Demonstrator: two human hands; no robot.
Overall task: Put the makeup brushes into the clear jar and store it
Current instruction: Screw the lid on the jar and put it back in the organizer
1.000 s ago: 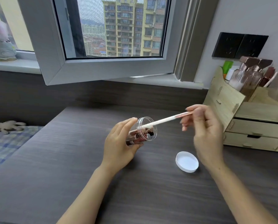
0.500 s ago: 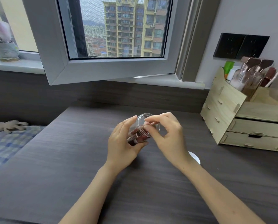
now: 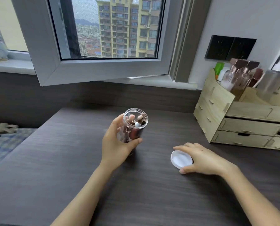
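Note:
My left hand (image 3: 116,142) grips the clear jar (image 3: 134,126) nearly upright just above the dark desk (image 3: 70,160). Several makeup brushes (image 3: 138,122) stand inside the jar, their ends showing through its uncovered mouth. The white lid (image 3: 181,159) lies on the desk to the right, inner side up. My right hand (image 3: 201,158) curls around the lid, with fingers at its far edge and thumb at its near edge.
A wooden drawer organizer (image 3: 240,118) with bottles on top stands at the desk's right rear. An open window sash (image 3: 93,69) juts over the back of the desk. A bed with checked cover (image 3: 4,144) lies to the left.
The last white-handled brush went into the jar. My right hand left the jar's mouth and moved right and down to the lid. My left hand tipped the jar upright.

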